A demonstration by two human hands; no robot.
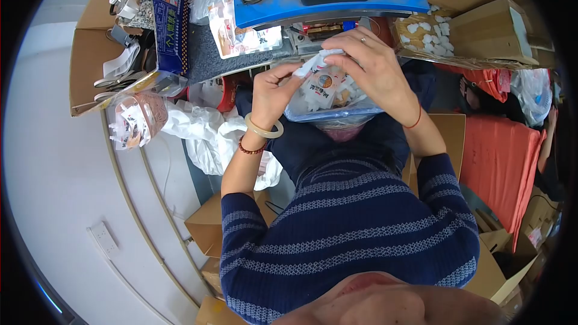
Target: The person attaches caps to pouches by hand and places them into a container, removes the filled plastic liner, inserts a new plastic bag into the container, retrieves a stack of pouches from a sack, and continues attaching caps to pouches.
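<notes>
Your left hand point(272, 95) and right hand point(376, 67) each pinch one end of the white piece point(313, 64), which spans between your fingertips, directly above the blue-edged bin point(328, 115).

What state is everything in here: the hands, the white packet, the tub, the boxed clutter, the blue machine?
left hand: pinching the white packet
right hand: pinching the packet's other end
white packet: held between both hands
blue-rimmed tub: open, holding printed packaging
left cardboard box: open, full of assorted items
white pieces: loose
blue machine plate: above the bench; can't tell if running
</notes>
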